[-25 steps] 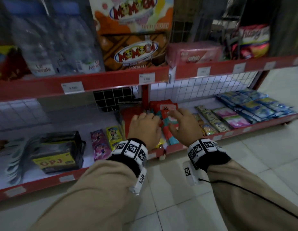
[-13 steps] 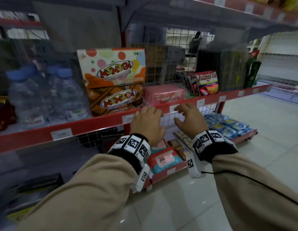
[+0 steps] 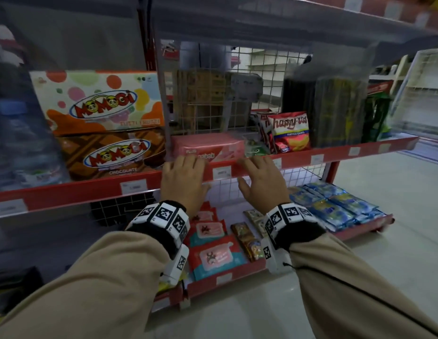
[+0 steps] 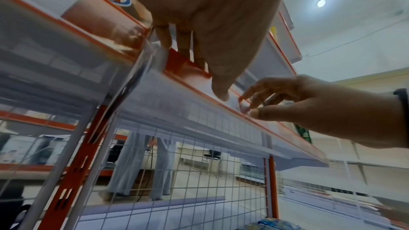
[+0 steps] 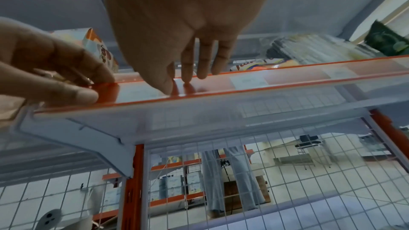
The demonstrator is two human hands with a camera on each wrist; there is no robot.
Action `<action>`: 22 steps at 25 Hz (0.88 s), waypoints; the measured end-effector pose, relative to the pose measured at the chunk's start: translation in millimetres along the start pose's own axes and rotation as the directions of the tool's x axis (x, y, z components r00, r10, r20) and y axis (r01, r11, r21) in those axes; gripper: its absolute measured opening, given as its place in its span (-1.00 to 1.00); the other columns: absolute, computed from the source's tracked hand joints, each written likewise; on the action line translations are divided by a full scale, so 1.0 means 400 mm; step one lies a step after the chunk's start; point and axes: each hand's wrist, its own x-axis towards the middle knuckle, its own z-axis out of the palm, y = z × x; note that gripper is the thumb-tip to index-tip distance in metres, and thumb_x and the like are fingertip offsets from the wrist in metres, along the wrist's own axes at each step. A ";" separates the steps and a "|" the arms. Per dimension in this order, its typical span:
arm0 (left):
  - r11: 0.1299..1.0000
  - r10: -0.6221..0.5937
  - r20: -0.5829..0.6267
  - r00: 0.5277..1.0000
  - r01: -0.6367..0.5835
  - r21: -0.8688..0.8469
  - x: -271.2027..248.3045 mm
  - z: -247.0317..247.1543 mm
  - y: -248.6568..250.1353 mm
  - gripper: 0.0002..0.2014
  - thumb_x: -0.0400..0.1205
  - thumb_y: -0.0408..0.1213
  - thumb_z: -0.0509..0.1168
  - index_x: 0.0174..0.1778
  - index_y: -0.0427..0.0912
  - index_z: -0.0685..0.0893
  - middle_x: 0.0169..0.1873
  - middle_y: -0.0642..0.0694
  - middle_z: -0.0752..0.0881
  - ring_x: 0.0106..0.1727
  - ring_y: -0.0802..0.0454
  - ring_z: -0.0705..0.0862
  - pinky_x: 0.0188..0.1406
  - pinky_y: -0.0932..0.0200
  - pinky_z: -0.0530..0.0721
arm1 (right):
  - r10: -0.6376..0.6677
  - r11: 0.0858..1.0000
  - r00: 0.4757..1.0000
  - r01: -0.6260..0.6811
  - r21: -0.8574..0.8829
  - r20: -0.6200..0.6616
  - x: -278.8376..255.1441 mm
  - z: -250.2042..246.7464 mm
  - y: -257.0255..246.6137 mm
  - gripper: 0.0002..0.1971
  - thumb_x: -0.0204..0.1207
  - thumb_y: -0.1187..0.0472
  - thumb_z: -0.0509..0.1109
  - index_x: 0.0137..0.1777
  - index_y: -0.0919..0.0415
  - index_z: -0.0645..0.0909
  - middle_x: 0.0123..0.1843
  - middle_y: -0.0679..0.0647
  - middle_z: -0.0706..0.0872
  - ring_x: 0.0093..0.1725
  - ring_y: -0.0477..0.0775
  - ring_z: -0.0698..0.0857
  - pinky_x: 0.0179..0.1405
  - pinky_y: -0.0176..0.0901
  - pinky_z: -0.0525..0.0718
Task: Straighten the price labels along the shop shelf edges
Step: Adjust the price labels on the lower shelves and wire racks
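The price label (image 3: pixel 221 172) sat in the clear strip on the red edge (image 3: pixel 298 156) of the middle shelf, between the person's two hands and seemingly touched by neither. From the head view the left hand (image 3: pixel 182 182) lay flat over the edge just left of the label and the right hand (image 3: pixel 262 182) just right of it, both with relaxed fingers. The left wrist view showed more: the left fingers (image 4: pixel 183 41) reached over the lip of the strip, while the right hand's thumb and forefinger were drawn narrow, close to the strip's lower edge; whether they pinched anything I could not tell. The right wrist view showed the right fingertips (image 5: pixel 188 76) resting straight on the red strip, with another label (image 5: pixel 247 81) just to their right. On the shelf behind stood a pink wafer pack (image 3: pixel 208 148), two Momogi boxes (image 3: pixel 100 123) to the left and a Happy Tos bag (image 3: pixel 290 132) to the right. Packets lay on the bottom shelf (image 3: pixel 225 280). A white wire grid (image 3: pixel 213 94) backed the shelves, and pale floor tiles (image 3: pixel 384 182) spread out to the right.
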 end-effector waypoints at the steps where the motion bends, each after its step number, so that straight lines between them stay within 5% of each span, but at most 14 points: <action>1: 0.999 -0.038 -0.029 0.999 0.037 -0.010 0.001 0.007 0.007 -0.56 0.53 0.12 0.34 0.27 0.03 0.51 0.21 -0.02 0.57 0.24 -0.08 0.49 0.18 -0.06 0.36 | -0.040 0.999 0.998 0.041 0.012 -0.050 0.000 0.011 0.013 -0.64 0.49 0.13 0.36 0.26 0.21 0.57 0.13 0.16 0.62 0.10 0.23 0.53 0.03 0.10 0.58; 7: 0.990 -0.141 -0.159 0.977 0.144 0.003 -0.006 0.024 0.045 -0.57 0.50 0.20 0.34 0.13 -0.02 0.59 0.03 -0.05 0.60 0.06 -0.12 0.56 0.08 -0.09 0.42 | -0.155 0.984 0.977 0.166 0.065 -0.146 0.003 0.045 0.084 -0.66 0.50 0.09 0.36 0.22 0.23 0.63 0.09 0.20 0.65 0.02 0.27 0.58 -0.07 0.10 0.59; 15: 0.958 -0.262 -0.114 0.958 0.273 0.090 -0.009 0.020 0.110 -0.51 0.50 0.19 0.34 0.25 0.00 0.56 0.10 -0.10 0.57 0.14 -0.16 0.54 0.11 -0.14 0.42 | -0.042 0.985 0.999 0.046 0.165 -0.023 0.034 0.022 0.078 -0.54 0.33 -0.05 0.44 0.17 0.14 0.51 0.28 0.24 0.47 0.20 0.29 0.43 0.07 0.15 0.45; 18: 0.960 -0.237 -0.099 0.966 0.249 0.132 -0.025 0.016 0.124 -0.48 0.52 0.12 0.35 0.39 0.05 0.54 0.20 -0.12 0.57 0.24 -0.19 0.53 0.22 -0.20 0.38 | -0.073 0.987 0.997 0.072 0.146 0.001 0.052 0.020 0.082 -0.53 0.32 -0.09 0.43 0.13 0.12 0.45 0.29 0.18 0.46 0.22 0.26 0.39 0.10 0.14 0.34; 22: 0.963 -0.163 -0.129 0.978 0.186 0.193 -0.041 0.005 0.127 -0.58 0.50 -0.11 0.38 0.31 -0.05 0.64 0.22 -0.14 0.60 0.29 -0.21 0.51 0.23 -0.17 0.41 | -0.156 0.978 0.988 0.158 0.135 -0.022 0.057 0.020 0.097 -0.57 0.37 -0.05 0.40 0.18 0.10 0.45 0.18 0.07 0.57 0.20 0.23 0.44 0.08 0.10 0.33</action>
